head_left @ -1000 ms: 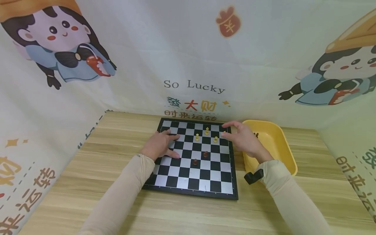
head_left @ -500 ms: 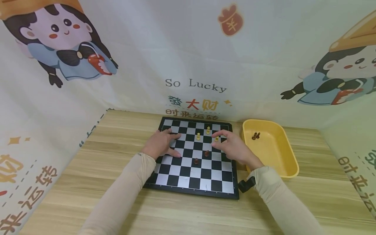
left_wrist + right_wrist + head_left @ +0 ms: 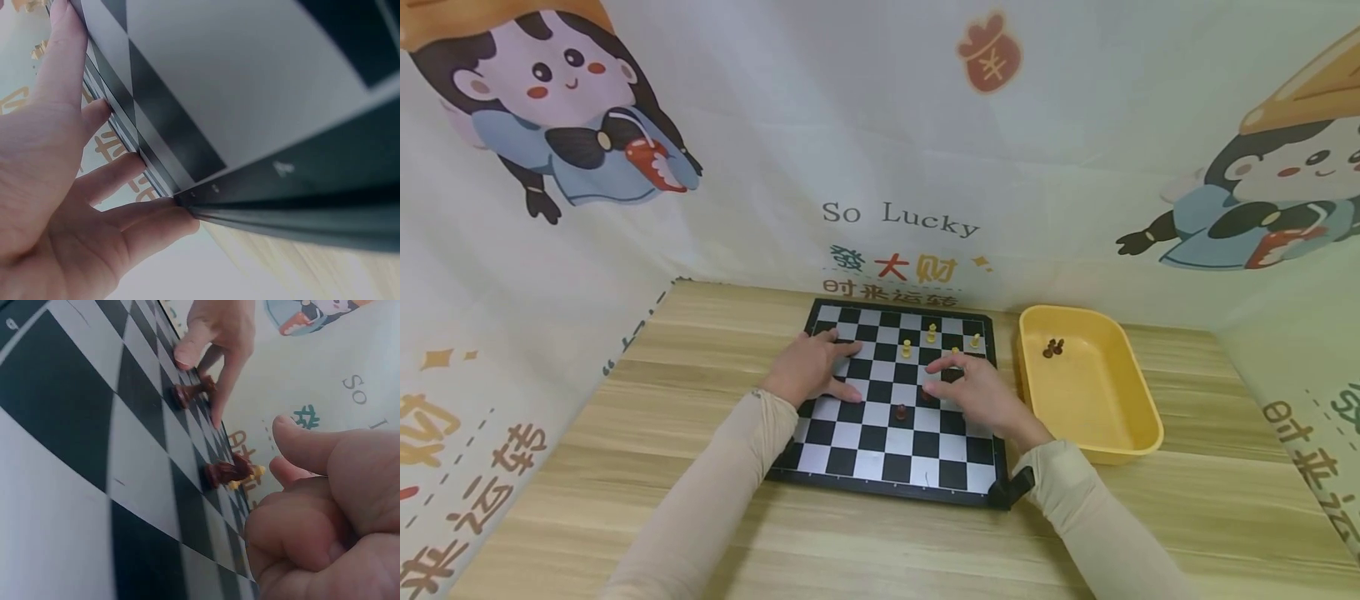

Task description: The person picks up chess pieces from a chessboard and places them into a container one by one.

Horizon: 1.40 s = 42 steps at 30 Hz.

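Observation:
My left hand point(image 3: 808, 367) rests on the left side of the black-and-white chessboard point(image 3: 865, 461), fingers spread. In the left wrist view, its fingertips touch the board's edge. My right hand point(image 3: 981, 396) hovers over the board's right half, thumb and index finger apart around a dark brown knight point(image 3: 225, 472), apparently not touching it. The right wrist view shows the other fingers bent. Another dark brown chess piece point(image 3: 901, 412) stands nearer the front. Farther back are yellow chess pieces: one point(image 3: 906, 348), a taller one point(image 3: 932, 333), one near the right edge point(image 3: 976, 340), and one partly hidden point(image 3: 955, 351).
A yellow plastic tray point(image 3: 1138, 400) stands right of the board, with a few dark brown chess pieces point(image 3: 1052, 348) in its back left part. The wooden table point(image 3: 700, 333) meets a printed cloth backdrop point(image 3: 760, 167) behind and at the sides.
My right hand has moved from the board's back right corner toward the front left, near the knight. The yellow piece at that corner is now uncovered. The left hand stays in place.

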Each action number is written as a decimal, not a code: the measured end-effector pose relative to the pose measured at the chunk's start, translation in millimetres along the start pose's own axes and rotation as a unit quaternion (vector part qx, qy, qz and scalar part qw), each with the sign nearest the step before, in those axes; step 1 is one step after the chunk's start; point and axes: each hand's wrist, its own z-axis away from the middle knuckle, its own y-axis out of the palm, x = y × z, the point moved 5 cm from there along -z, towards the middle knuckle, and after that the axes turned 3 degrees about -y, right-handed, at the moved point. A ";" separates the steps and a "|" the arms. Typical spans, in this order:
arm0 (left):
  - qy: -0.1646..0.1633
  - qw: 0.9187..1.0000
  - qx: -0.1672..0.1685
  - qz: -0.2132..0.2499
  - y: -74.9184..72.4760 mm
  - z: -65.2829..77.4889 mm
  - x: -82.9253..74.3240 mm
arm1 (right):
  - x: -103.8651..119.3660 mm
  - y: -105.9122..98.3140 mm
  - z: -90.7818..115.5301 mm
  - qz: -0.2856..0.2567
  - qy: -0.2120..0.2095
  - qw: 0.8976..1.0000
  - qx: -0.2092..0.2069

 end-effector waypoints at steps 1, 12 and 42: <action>0.000 1.000 -0.001 -0.002 -0.1 -0.3 -0.2 | -1.7 1.9 0.2 -0.008 0.004 1.000 0.001; 0.002 1.000 0.002 -0.012 -1.9 -0.8 -2.9 | -14.4 13.6 3.3 -0.095 0.035 0.995 0.007; 0.005 1.000 -0.003 -0.002 1.8 -1.9 1.2 | -17.8 19.9 -3.8 -0.074 0.059 0.995 0.032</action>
